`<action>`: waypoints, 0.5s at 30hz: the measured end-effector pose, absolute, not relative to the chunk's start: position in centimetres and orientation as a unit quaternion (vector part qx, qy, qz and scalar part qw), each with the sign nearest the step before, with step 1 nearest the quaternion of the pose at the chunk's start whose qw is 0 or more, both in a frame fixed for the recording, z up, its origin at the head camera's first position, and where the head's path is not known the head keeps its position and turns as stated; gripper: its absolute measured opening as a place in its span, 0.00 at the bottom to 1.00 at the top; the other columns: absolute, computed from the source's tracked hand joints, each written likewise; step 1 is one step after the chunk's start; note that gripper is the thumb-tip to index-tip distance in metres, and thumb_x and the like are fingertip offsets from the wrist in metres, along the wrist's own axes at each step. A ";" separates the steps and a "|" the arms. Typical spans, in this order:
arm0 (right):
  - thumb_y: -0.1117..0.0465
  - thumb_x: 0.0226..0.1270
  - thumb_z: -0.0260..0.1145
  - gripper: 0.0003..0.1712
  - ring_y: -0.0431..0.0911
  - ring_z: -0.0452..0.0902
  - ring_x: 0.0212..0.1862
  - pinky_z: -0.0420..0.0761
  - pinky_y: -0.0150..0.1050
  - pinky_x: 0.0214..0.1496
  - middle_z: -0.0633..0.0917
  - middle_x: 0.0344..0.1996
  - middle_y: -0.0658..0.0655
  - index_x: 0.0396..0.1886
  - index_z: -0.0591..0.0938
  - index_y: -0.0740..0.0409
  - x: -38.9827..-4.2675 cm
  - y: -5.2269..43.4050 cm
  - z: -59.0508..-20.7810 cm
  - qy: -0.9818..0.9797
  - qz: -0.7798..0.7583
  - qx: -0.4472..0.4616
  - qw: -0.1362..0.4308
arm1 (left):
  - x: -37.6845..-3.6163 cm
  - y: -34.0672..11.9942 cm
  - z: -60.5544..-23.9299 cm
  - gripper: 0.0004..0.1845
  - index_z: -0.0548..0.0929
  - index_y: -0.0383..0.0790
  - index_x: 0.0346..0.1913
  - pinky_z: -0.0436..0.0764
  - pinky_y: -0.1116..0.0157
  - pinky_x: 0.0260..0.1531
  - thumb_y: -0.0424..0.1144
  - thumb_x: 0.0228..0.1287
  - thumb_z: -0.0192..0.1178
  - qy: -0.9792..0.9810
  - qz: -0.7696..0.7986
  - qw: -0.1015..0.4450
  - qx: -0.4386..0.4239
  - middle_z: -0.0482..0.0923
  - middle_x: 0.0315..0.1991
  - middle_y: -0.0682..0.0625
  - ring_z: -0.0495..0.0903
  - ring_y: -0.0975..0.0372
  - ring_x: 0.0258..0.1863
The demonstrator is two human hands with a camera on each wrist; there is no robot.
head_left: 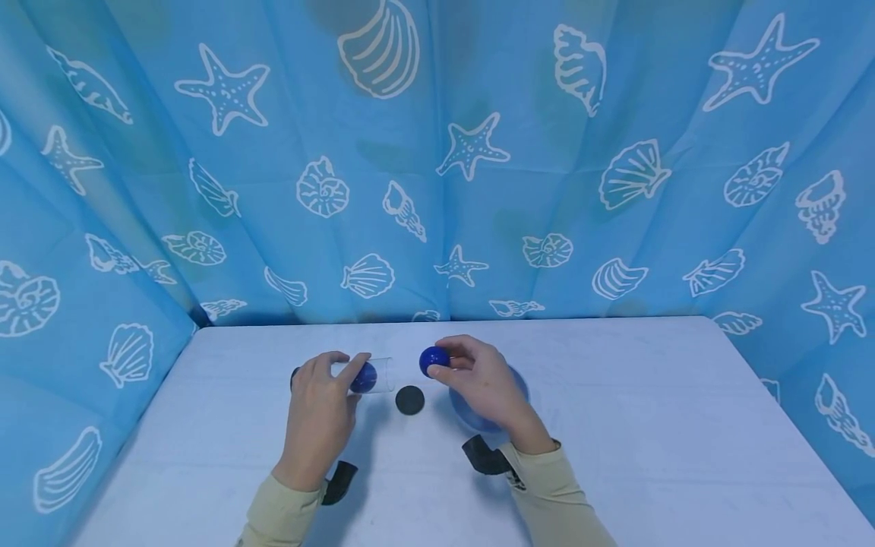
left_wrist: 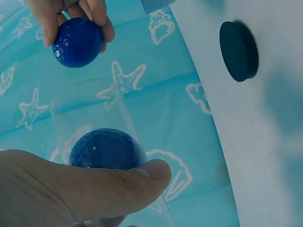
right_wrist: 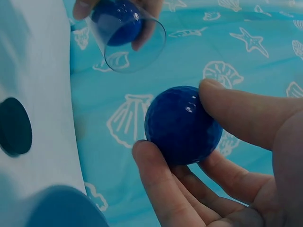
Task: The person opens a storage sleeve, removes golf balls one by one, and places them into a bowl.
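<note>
My left hand (head_left: pixel 320 410) grips a clear tube (head_left: pixel 381 375), tilted on its side with its uncapped end toward the right. Inside the tube sits a dark blue golf ball (left_wrist: pixel 106 149), just beyond the thumb. My right hand (head_left: pixel 487 384) pinches another blue golf ball (right_wrist: pixel 183 125) between thumb and fingertips, a short way from the tube's mouth. On the table between the hands lies a round black cap (head_left: pixel 409 400). At the tube's other end a dark edge shows, mostly hidden behind the left hand.
A translucent blue bowl (head_left: pixel 521 386) stands on the table under the right hand, partly covered by it. The white tabletop (head_left: pixel 649 425) reaches back to a blue curtain (head_left: pixel 492 205) printed with shells and starfish. Black wrist mounts (head_left: pixel 487 456) stick out from both sleeves.
</note>
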State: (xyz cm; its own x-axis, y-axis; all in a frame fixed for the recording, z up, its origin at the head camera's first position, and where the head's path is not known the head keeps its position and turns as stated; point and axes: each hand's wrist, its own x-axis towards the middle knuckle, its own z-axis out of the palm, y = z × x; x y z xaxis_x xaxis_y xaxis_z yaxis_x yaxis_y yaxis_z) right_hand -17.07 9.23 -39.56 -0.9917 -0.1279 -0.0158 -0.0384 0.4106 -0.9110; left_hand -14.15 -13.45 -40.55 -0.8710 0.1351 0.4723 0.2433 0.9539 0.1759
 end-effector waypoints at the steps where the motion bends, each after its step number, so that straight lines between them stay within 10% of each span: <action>1: 0.54 0.67 0.72 0.25 0.52 0.79 0.58 0.80 0.52 0.59 0.82 0.58 0.57 0.62 0.80 0.53 -17.1 9.4 -39.5 0.838 -0.542 -0.051 0.042 | -14.1 -13.5 -40.6 0.32 0.85 0.42 0.58 0.73 0.43 0.60 0.27 0.44 0.80 -0.960 -0.115 0.235 -0.099 0.79 0.52 0.35 0.76 0.41 0.54; 15: 0.56 0.64 0.74 0.24 0.51 0.80 0.56 0.81 0.51 0.58 0.83 0.54 0.56 0.58 0.81 0.55 -17.5 11.0 -39.5 0.859 -0.504 -0.055 0.065 | -14.2 -13.5 -40.5 0.32 0.85 0.42 0.58 0.74 0.43 0.59 0.28 0.44 0.81 -0.958 -0.112 0.245 -0.104 0.80 0.51 0.35 0.76 0.41 0.54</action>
State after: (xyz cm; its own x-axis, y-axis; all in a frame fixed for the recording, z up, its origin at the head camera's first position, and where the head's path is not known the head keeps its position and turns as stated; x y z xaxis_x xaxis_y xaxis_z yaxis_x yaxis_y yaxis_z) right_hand -17.50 10.96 -39.53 -0.9854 -0.1608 -0.0563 -0.0293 0.4855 -0.8738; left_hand -14.18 -13.49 -40.54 -0.8586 0.1453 0.4916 0.2546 0.9532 0.1630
